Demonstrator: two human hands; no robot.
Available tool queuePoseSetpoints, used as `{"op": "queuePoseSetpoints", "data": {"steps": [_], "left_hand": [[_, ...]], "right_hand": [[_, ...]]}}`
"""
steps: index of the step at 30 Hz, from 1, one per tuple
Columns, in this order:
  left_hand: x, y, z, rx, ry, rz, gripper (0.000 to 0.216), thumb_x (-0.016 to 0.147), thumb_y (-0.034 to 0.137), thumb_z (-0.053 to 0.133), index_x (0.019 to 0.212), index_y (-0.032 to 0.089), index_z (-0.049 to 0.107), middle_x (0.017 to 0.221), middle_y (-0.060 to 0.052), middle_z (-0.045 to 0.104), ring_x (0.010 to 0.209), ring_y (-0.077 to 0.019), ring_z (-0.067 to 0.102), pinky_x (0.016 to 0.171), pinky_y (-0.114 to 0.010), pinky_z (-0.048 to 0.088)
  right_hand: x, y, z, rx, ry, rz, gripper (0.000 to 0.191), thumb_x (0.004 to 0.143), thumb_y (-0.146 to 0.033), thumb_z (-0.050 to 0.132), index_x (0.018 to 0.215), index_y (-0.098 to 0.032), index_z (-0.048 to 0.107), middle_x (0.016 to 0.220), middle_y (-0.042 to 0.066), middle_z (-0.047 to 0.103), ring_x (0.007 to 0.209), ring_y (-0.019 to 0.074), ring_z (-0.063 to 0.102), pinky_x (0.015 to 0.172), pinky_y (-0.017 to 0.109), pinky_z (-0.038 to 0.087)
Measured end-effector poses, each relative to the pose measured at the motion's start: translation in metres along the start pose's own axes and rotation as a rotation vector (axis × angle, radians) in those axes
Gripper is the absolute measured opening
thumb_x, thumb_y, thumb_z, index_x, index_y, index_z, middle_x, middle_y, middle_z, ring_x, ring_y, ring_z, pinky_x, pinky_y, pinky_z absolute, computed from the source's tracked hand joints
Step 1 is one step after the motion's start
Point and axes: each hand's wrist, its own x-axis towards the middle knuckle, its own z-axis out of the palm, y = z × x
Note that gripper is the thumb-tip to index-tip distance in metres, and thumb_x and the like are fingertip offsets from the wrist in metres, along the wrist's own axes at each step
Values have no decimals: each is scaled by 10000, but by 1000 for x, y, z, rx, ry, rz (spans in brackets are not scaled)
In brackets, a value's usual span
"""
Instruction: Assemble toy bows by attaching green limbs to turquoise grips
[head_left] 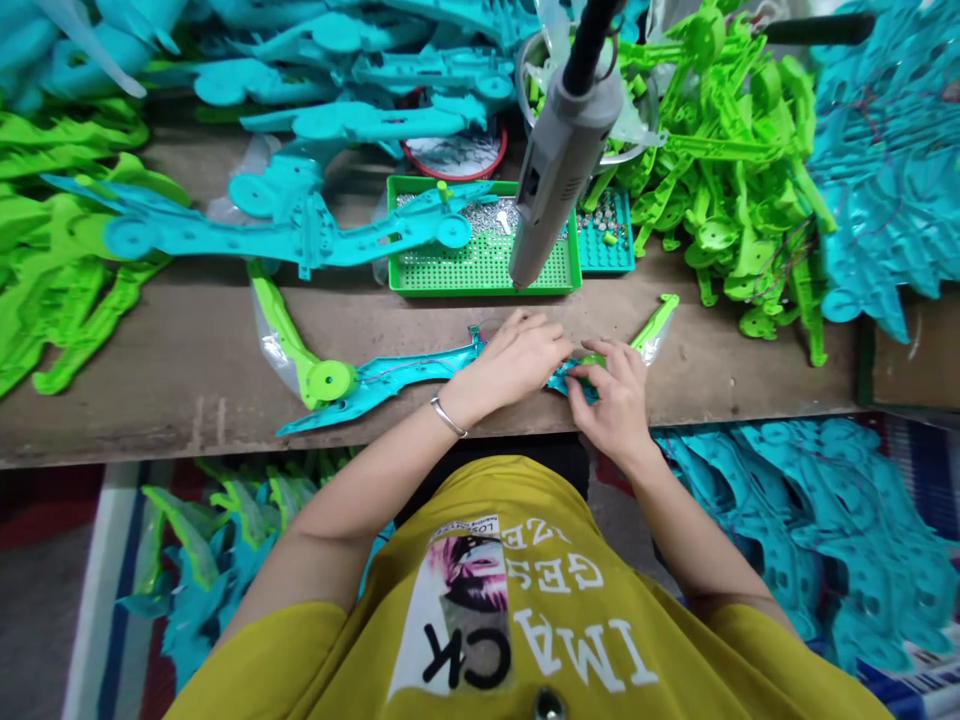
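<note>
A blue plastic shell point(416, 372), shaped like half of a toy bow, lies along the front of the workbench. A green curved limb point(330, 380) with a round hub sits at its left end, partly in clear film. Another green limb point(656, 325) sticks out at the right end. My left hand point(525, 355) lies over the middle of the shell, fingers bent down and closed on it. My right hand point(615, 395) pinches at the right end, where a bit of green shows between thumb and fingers. The contact points under both hands are partly hidden.
An electric screwdriver point(566, 165) hangs over a green tray point(480, 285) of small screws. Behind it lies a joined blue shell point(360, 235). Green parts point(750, 170) and blue shells point(885, 150) are heaped at right. More blue shells point(817, 520) sit below the bench edge.
</note>
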Motion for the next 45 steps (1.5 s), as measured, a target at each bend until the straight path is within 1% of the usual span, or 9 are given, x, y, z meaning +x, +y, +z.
{"op": "queuePoseSetpoints", "data": {"steps": [7, 11, 15, 18, 29, 32, 38, 42, 45], "left_hand": [[9, 1, 1, 26, -37, 32, 184, 968, 153, 547, 884, 150, 712, 917, -99, 699, 994, -294, 621, 898, -452, 377], [17, 7, -9, 56, -103, 29, 248, 964, 114, 502, 857, 131, 725, 879, -118, 714, 982, -297, 636, 894, -461, 382], [31, 14, -24, 45, -307, -150, 251, 928, 117, 506, 938, 114, 757, 900, -148, 743, 955, -302, 689, 898, -469, 428], [42, 17, -30, -1, -405, -306, 243, 890, 181, 573, 1021, 107, 763, 919, -180, 752, 969, -324, 718, 893, -468, 476], [67, 29, -37, -46, -510, -482, 256, 884, 84, 556, 1055, 73, 746, 1086, -243, 744, 1070, -363, 721, 886, -488, 559], [67, 28, -36, -37, -508, -456, 248, 866, 85, 590, 1058, 66, 746, 1075, -244, 746, 1060, -362, 726, 866, -456, 576], [56, 24, -36, -31, -447, -395, 231, 872, 143, 616, 1052, 82, 748, 1021, -198, 757, 1033, -320, 733, 851, -377, 576], [20, 13, -47, -43, -258, -394, 281, 972, 197, 469, 1037, 125, 733, 1055, -152, 742, 1031, -315, 708, 903, -450, 556], [-21, -12, -52, -74, -125, -463, 368, 929, 89, 397, 1138, 134, 697, 1127, -139, 711, 1098, -306, 663, 975, -473, 527]], "right_hand": [[2, -5, 4, -19, -4, 37, 89, 895, -210, 596, 949, -215, 666, 1306, 145, 640, 1268, 323, 519, 1099, 545, 408], [3, -6, 6, -6, -6, 54, 60, 888, -211, 594, 887, -222, 653, 1272, 121, 661, 1237, 313, 532, 1075, 533, 403], [5, -5, 10, -29, -3, 67, 58, 876, -200, 597, 841, -217, 640, 1246, 107, 679, 1215, 306, 536, 1068, 525, 393], [6, -5, 11, -46, -25, 70, 61, 882, -195, 596, 843, -217, 637, 1238, 91, 692, 1231, 308, 532, 1075, 525, 380], [8, -6, 13, -130, -21, 35, 90, 848, -182, 621, 923, -202, 666, 1137, 104, 700, 1140, 321, 537, 993, 496, 418], [8, -5, 10, -95, -26, 24, 72, 848, -172, 612, 905, -196, 649, 1119, 112, 706, 1085, 305, 559, 964, 477, 440], [3, -7, 7, -5, 30, -4, 39, 862, -184, 611, 877, -216, 628, 1172, 111, 705, 1113, 286, 598, 1026, 499, 435], [10, -1, -7, 49, 41, -9, 29, 871, -227, 633, 889, -224, 655, 1144, 103, 729, 1115, 284, 640, 1035, 510, 447], [21, 9, -30, 163, 132, 46, 66, 887, -241, 611, 918, -226, 668, 1090, 92, 748, 1070, 264, 676, 981, 466, 496]]}}
